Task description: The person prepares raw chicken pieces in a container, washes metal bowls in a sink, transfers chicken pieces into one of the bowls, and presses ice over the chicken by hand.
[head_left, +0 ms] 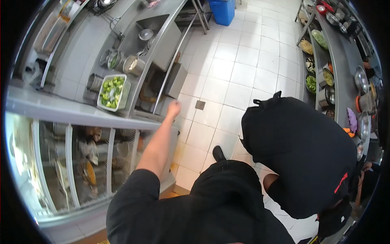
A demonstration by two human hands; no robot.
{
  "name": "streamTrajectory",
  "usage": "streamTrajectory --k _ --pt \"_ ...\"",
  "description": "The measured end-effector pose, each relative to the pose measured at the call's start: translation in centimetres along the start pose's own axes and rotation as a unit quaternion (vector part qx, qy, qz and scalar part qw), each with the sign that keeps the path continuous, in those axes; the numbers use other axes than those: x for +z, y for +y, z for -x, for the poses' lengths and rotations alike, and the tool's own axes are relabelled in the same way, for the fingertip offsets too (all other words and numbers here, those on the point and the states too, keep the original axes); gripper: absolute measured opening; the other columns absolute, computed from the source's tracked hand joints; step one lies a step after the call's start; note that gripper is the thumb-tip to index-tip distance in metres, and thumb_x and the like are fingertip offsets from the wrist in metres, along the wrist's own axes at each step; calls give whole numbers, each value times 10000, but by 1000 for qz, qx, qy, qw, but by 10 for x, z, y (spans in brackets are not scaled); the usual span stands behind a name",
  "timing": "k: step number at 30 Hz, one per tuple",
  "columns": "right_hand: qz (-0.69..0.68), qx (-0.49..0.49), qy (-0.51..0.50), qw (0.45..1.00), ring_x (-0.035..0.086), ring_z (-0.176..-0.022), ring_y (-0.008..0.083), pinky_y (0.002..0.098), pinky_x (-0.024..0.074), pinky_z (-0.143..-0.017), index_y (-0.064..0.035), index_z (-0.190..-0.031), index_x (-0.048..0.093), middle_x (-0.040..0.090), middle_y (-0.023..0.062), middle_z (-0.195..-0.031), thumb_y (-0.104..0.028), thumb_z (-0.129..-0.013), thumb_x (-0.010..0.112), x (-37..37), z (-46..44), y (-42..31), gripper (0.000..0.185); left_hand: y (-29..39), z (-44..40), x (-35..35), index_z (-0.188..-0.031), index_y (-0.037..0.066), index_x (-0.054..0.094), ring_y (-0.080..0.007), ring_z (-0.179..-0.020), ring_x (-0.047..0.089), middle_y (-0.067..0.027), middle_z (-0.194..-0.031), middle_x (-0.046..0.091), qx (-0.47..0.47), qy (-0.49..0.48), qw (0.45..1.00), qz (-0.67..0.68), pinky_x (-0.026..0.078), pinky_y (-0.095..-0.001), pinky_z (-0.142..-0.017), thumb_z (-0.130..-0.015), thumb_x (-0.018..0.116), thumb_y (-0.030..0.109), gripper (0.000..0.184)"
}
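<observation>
My left hand (174, 108) is held out over the tiled floor, beside the front edge of the steel sink counter. It looks closed, but its fingers are too small and turned away to show whether anything is in them. A white basket of chopped green vegetables (113, 92) stands on the counter to its left. Metal pots (133, 66) and a bowl (146, 34) are in and around the sink behind the basket. My right hand is out of the frame.
A co-worker in black (300, 154) bends close on my right. A glass-front fridge (89, 162) is at left. Steel shelving (339, 61) with bowls of food lines the right. A blue bin (222, 12) stands at the far end.
</observation>
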State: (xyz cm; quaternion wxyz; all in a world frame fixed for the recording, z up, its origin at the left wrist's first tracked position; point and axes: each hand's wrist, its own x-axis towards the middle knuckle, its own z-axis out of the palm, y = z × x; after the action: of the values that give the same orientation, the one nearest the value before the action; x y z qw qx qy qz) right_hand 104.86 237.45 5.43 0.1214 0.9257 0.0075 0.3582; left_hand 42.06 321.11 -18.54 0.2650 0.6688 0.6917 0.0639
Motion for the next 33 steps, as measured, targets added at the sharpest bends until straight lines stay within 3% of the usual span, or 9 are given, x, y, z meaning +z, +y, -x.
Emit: streamTrajectory --k 4,9,11,13,16,19,23,29,33 --pt "-10 10 -83 996 669 -746 399 463 545 -652 -40 -895 697 697 206 -816 -247 -968 583 -27 56 -70 248 170 -95 -1 -1104 -14 669 -352 -1059 676 -221 -1104 710 162 -10 980 116 529 -439 -911 -946 647 301 354" --pt "-65 -18 -232 970 667 -775 408 469 543 -679 -37 -905 696 696 213 -834 -242 -965 582 -36 150 -201 242 326 -116 56 -1167 43 676 -338 -1010 696 -194 -1049 732 315 -248 914 63 552 -432 -890 -917 698 350 397" --pt "-97 -42 -288 952 666 -786 412 471 542 -691 -36 -909 695 696 216 -841 -240 -963 582 -32 184 -264 240 345 -113 64 -1187 53 680 -370 -1088 661 -205 -1104 715 446 -273 849 -71 525 -459 -951 -906 702 356 414" --pt "-132 -76 -335 930 665 -798 415 474 541 -702 -35 -913 694 695 219 -848 -238 -962 582 -33 197 -329 238 357 -124 34 -1209 79 688 -380 -1163 621 -224 -1159 679 443 -325 821 -152 490 -471 -1011 -918 695 348 396" --pt "-171 -127 -394 894 663 -815 421 477 540 -718 -33 -920 693 695 224 -859 -235 -961 582 -32 208 -416 235 321 -241 7 -1083 41 709 -381 -1065 650 -201 -1103 700 446 -198 872 -28 516 -472 -937 -887 708 315 337" --pt "-191 -177 -433 863 662 -833 426 480 539 -735 -31 -926 692 694 228 -870 -232 -959 582 -42 204 -498 232 254 -379 -54 -1092 40 691 -320 -1042 677 -171 -1104 712 226 -34 966 122 535 -419 -895 -934 670 255 267" --pt "-200 -244 -473 823 660 -856 434 485 537 -757 -28 -934 691 694 234 -884 -228 -956 582 -43 206 -612 229 152 -493 -198 -998 39 732 -340 -934 711 -188 -966 736 97 179 976 81 551 -436 -821 -899 685 273 258" --pt "-163 -302 -539 770 657 -890 445 492 535 -790 -25 -946 689 693 243 -906 -222 -953 581 -77 218 -781 225 -27 -660 -270 -993 30 729 -397 -1030 685 -233 -1028 719 -145 199 969 -7 528 -476 -907 -887 706 292 283" --pt "-103 -338 -586 729 655 -913 452 497 533 -812 -22 -954 688 693 249 -921 -218 -951 581 -119 207 -902 223 -79 -764 -269 -1112 11 678 -424 -1108 650 -252 -1125 695 -263 210 937 96 508 -486 -951 -891 714 270 343"
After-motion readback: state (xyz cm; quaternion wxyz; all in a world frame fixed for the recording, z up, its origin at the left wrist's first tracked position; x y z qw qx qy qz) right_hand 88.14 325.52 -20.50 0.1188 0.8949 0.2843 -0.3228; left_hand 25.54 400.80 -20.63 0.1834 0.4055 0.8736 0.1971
